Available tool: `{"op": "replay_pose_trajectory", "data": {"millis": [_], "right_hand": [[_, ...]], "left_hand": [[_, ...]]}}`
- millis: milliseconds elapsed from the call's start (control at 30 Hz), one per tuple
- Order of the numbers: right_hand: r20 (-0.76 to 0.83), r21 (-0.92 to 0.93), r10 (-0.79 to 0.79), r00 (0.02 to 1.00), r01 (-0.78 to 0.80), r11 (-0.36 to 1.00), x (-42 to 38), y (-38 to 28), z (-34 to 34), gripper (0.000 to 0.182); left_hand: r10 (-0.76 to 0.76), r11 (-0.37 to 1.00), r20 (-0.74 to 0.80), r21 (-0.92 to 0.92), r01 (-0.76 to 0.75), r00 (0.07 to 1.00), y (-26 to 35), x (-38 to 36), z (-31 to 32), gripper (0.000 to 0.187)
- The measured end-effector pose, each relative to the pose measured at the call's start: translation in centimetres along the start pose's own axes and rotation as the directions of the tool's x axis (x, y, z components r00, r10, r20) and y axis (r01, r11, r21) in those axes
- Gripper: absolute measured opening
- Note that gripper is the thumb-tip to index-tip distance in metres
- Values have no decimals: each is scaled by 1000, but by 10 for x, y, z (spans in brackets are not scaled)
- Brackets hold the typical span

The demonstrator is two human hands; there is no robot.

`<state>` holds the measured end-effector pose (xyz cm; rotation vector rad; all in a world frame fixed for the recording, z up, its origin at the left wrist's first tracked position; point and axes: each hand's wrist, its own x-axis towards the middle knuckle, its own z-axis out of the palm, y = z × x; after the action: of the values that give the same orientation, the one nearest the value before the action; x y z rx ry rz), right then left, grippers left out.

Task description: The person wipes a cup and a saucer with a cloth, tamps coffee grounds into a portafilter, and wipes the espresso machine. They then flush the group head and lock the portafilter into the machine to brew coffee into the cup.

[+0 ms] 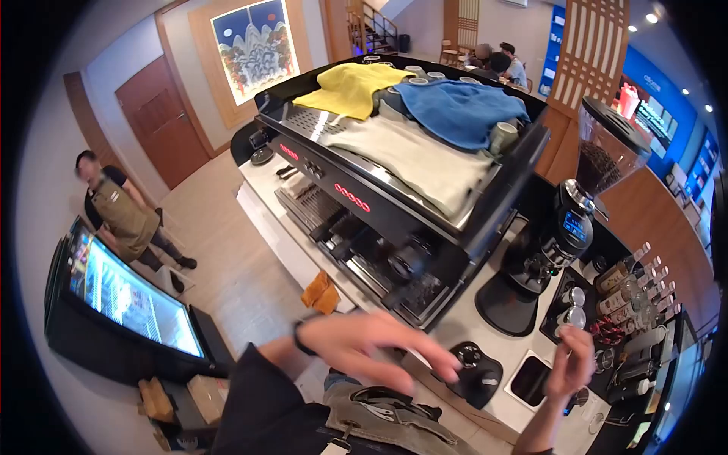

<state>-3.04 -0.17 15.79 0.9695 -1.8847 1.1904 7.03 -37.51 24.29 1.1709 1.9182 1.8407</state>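
Note:
My left hand [371, 345], with a dark band at the wrist, reaches over the counter's front edge, fingers apart and holding nothing. Just beyond its fingertips lies a black tamping mat [479, 379] with a round metal item on it. My right hand [572, 364] is raised over the counter beside a small white-framed dark scale [529, 378]; its fingers are bent, and whether they hold something small is unclear. Behind my hands stands the black espresso machine [356, 199], with yellow [349, 87], blue [459, 110] and white [413, 155] cloths on top.
A coffee grinder [569, 227] with beans stands right of the machine. Syrup bottles [626, 296] line the right side. An orange-brown cloth [321, 293] lies at the counter's front edge. A person [121, 208] in an apron stands at left by a display fridge [129, 296].

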Motion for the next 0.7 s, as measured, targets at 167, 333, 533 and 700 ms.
{"op": "replay_pose_trajectory", "data": {"millis": [167, 333, 533, 700], "right_hand": [[134, -77, -187, 973, 198, 977, 134, -150, 86, 18], [611, -387, 186, 769, 86, 918, 250, -209, 212, 18], [607, -748, 575, 548, 152, 646, 336, -159, 351, 40], [536, -796, 652, 536, 65, 602, 345, -119, 399, 45]], "left_hand": [[189, 735, -343, 670, 99, 920, 68, -72, -193, 34], [120, 474, -519, 779, 411, 846, 57, -51, -392, 34], [-314, 125, -482, 833, 539, 818, 17, -35, -502, 47], [-186, 77, -317, 939, 336, 930, -2, -46, -544, 36]]}}
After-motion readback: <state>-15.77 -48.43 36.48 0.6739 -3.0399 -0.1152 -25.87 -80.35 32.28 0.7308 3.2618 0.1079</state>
